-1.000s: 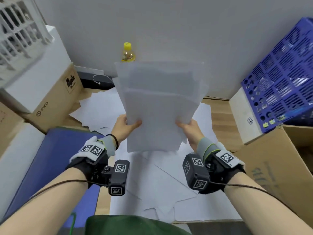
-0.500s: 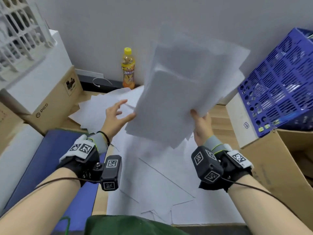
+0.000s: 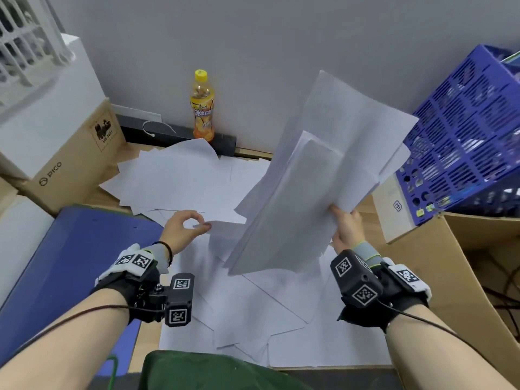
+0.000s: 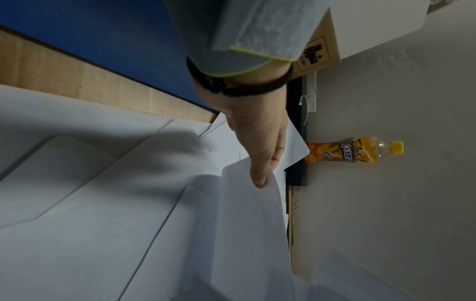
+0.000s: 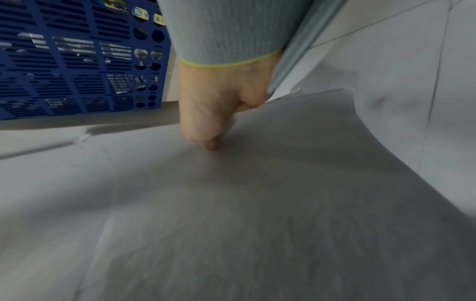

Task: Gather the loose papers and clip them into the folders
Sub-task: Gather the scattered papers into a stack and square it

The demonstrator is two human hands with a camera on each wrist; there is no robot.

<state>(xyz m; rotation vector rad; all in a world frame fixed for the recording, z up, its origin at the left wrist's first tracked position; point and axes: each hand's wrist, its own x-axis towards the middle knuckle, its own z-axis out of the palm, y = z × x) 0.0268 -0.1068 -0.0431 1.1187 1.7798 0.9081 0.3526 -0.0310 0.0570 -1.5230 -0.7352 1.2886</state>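
Observation:
My right hand grips a thick stack of white papers by its lower right edge and holds it tilted above the desk; the right wrist view shows the thumb pressed onto the stack. My left hand reaches over the desk and pinches the corner of a loose sheet between thumb and fingers; in the left wrist view that sheet curls up off the pile. Several loose white sheets lie scattered across the desk. A blue folder lies flat at the left.
An orange drink bottle stands against the back wall. A PICO cardboard box sits back left under a white basket. A blue crate on a white box and an open cardboard box crowd the right.
My left hand let go of the stack and moved down to pinch a loose sheet on the desk. My right hand swung the stack up and to the right.

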